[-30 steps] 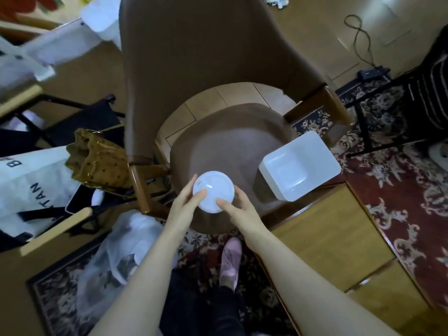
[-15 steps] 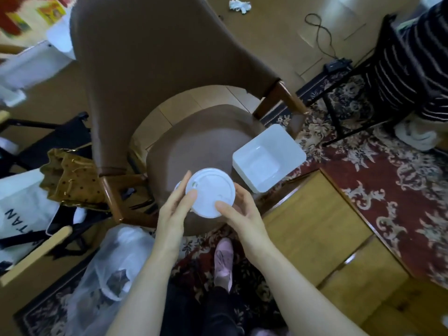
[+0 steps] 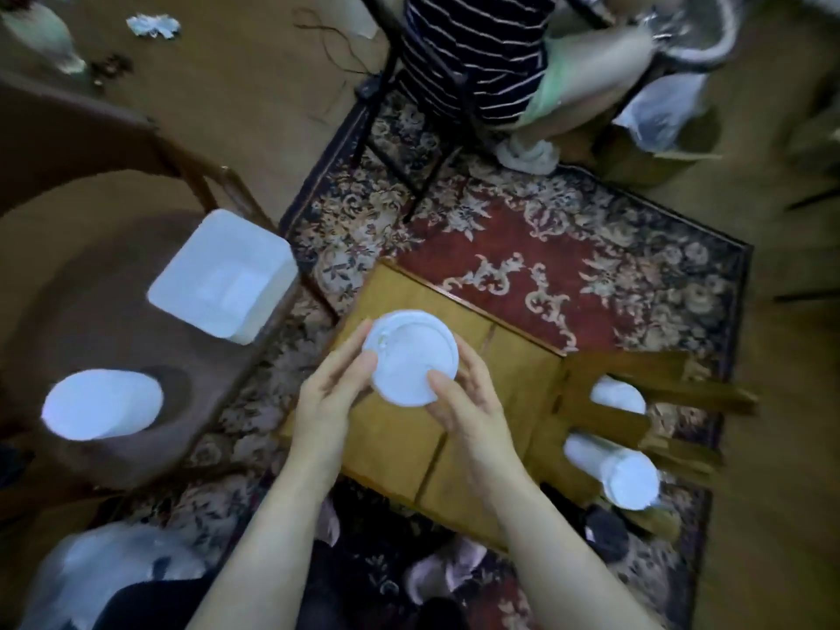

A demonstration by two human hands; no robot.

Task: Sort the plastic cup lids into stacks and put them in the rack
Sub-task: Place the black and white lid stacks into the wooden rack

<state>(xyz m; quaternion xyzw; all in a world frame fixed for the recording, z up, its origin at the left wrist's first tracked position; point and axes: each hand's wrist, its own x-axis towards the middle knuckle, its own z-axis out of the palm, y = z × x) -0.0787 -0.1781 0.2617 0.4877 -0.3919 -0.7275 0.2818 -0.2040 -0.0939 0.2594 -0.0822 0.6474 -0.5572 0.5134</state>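
Wooden table (image 3: 400,447) on patterned rug (image 3: 545,247) sits under hands. Left hand (image 3: 334,393) and right hand (image 3: 468,402) pinch lid stack (image 3: 411,356), now moved off chair seat (image 3: 104,320) at left.

A brown chair (image 3: 104,320) stood to the left of the fingers, a white square container (image 3: 222,275) resting on its seat. Beyond the fingers lay a red patterned rug (image 3: 568,247). Farther off, a person in a striped top (image 3: 472,52) sat on a black-framed chair (image 3: 409,129). Crumpled paper (image 3: 152,25) lay on the far-left floor (image 3: 245,84). A clear plastic bag (image 3: 91,579) sat near and left.
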